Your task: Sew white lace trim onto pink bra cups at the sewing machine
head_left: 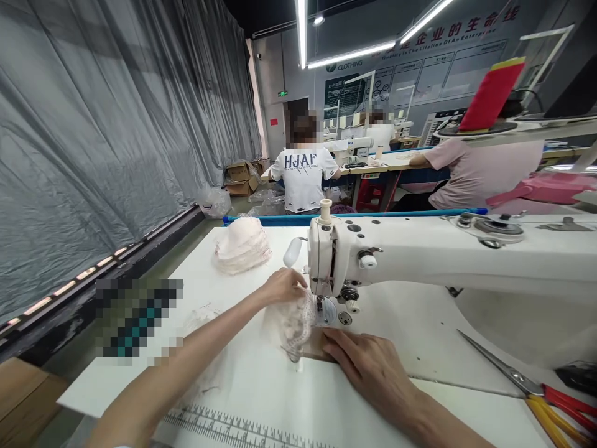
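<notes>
My left hand (283, 286) is beside the needle end of a white sewing machine (326, 249). Its fingers are bent and closed on the upper edge of a sheer pale lace piece (296, 323), which spreads over the table just left of the presser foot (319, 303). My right hand (368, 358) lies flat on the front of the machine bed, fingers stretched toward the lace, with no thing seen in it. Some fingertips of the left hand are hidden against the machine and the fabric.
A stack of pale cup-shaped pieces (243, 244) sits at the table's back left. More sheer fabric (205, 367) lies under my left forearm. A printed ruler scale (233, 429) runs along the front. Open-bladed scissors (517, 376) lie right. Several people work at machines beyond.
</notes>
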### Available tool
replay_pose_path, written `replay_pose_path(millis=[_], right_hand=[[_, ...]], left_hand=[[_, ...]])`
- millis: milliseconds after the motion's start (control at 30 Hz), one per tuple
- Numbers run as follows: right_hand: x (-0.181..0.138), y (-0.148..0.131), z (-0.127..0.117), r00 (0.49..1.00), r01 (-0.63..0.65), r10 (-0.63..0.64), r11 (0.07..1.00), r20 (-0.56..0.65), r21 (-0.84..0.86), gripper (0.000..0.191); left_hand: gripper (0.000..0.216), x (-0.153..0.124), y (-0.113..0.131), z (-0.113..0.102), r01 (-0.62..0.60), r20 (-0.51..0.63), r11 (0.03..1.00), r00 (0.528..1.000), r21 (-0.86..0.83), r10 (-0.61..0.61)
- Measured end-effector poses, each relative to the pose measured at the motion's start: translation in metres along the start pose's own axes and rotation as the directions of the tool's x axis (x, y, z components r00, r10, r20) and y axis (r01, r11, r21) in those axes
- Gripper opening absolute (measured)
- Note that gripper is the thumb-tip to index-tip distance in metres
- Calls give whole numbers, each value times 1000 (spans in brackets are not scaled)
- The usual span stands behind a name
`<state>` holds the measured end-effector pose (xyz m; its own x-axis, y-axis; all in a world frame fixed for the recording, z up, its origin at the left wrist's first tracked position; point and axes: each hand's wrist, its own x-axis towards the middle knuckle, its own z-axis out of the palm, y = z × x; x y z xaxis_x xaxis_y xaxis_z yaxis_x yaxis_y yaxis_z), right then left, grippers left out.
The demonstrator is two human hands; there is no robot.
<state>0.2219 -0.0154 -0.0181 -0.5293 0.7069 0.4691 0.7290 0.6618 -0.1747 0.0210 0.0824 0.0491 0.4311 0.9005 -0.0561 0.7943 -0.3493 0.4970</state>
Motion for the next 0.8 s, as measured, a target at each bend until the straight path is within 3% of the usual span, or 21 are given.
replay_pose_path(millis=[100,200,267,333,400,467,533,667,800], right_hand=[[3,-4,-9,997,-21,29,993,-71,114,28],[6,-15,-22,995,1,30,951,-95,309,46],[7,-26,-33,1000,0,4,871,-7,492,50],[6,-38,-45,985,-100,-24,720,168,687,37],[3,-49,-55,922,-292,-73,512,380,808,34],[-5,-58,-63,826,-474,-158,326,541,818,35],[-16,-64,-68,749,-576,-243,222,617,787,34],[-43,-74,-74,658,-660,-343,166,670,733,33],[-68,-88,-71,603,-718,-350,155,717,679,28]], left_hand=[[26,-47,6,-13,60,113,986,993,-159,-42],[25,-98,25,-21,198,258,800,965,-567,-56],[21,-126,40,-19,212,246,698,968,-684,-54],[21,-147,50,-13,217,234,604,971,-767,-51],[25,-166,54,-2,257,260,478,964,-840,-63],[28,-183,56,12,316,302,337,948,-887,-96],[30,-200,57,29,359,333,203,930,-911,-153],[33,-226,60,63,399,386,-1,885,-917,-260],[37,-242,61,91,463,468,-81,852,-883,-233]])
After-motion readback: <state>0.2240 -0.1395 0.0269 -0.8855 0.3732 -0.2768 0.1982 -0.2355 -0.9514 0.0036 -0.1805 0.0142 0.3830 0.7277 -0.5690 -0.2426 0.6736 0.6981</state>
